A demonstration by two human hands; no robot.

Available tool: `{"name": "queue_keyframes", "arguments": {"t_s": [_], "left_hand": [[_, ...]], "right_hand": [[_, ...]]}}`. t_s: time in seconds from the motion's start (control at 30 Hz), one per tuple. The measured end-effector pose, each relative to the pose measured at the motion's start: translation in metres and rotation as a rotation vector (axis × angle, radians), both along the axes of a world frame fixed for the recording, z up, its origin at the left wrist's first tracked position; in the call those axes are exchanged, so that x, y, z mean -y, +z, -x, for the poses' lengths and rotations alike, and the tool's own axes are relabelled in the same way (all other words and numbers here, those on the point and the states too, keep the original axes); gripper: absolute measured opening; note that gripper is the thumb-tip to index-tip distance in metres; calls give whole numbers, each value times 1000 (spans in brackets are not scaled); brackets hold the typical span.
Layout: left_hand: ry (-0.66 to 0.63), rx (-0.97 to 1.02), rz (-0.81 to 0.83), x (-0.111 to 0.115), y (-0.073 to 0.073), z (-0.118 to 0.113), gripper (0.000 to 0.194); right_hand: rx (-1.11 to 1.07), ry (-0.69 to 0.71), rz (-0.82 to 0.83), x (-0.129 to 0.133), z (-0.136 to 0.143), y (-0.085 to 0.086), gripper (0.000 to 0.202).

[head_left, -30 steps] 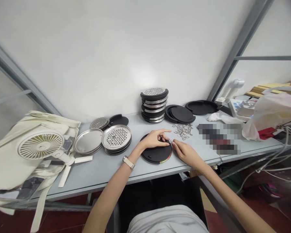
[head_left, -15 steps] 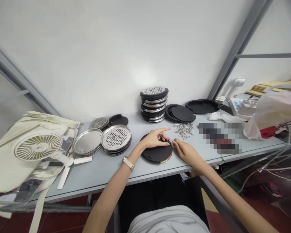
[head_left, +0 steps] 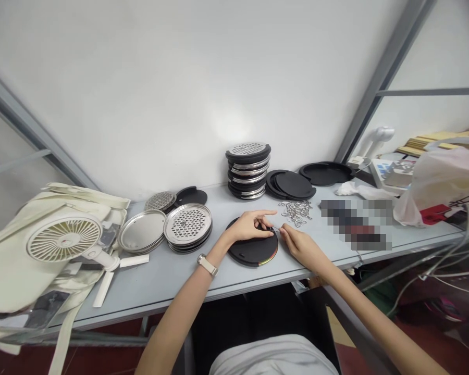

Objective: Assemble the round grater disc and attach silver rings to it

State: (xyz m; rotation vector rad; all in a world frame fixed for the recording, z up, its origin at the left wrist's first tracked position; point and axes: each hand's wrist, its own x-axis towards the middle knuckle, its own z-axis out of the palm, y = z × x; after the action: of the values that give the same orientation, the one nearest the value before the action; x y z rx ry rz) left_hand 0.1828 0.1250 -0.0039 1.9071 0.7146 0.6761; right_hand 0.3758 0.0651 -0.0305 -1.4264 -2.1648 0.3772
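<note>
A round black disc (head_left: 254, 252) lies flat on the table in front of me, a coloured strip on its near right rim. My left hand (head_left: 254, 225) is closed over the far side of it, thumb on the top face and index finger stretched to the right. At the disc's right edge, my right hand (head_left: 295, 239) pinches a small metal wire piece (head_left: 275, 228) whose full shape is hidden by the fingers. Just behind my right hand is a loose pile of small wire pieces (head_left: 296, 212).
A tall stack of black and metal discs (head_left: 249, 171) stands by the wall, with black trays (head_left: 295, 184) to its right. Perforated metal plates (head_left: 187, 224) and plain metal plates (head_left: 142, 232) sit left. Further left is a fan (head_left: 64, 238) on a cream bag; a plastic bag (head_left: 441, 182) lies right.
Both hands stay at the disc's right edge almost unmoved. My right fingers have shifted very slightly outward with the wire piece. The whole view has tilted a little.
</note>
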Motion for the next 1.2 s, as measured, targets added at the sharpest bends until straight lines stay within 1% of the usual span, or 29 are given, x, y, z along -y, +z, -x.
{"name": "queue_keyframes", "arguments": {"t_s": [0.1,0.27,0.4,0.67,0.87,1.2], "left_hand": [[-2,-6,-8,1,1,0,65],[25,-61,-63,4,5,-1,56],[31,-85,-75,5,6,-1,53],[-27,-82,-112,6,9,-1,38],[-26,-48,-93,5,8,0,37],[-44,-24,-59,1,5,0,37]], "right_hand": [[-12,0,-6,-1,-1,0,25],[37,74,-29,1,-1,4,27],[29,91,-53,3,1,7,29],[16,105,-40,3,-1,4,29],[24,105,-47,2,-2,3,29],[-9,94,-41,5,0,7,25]]}}
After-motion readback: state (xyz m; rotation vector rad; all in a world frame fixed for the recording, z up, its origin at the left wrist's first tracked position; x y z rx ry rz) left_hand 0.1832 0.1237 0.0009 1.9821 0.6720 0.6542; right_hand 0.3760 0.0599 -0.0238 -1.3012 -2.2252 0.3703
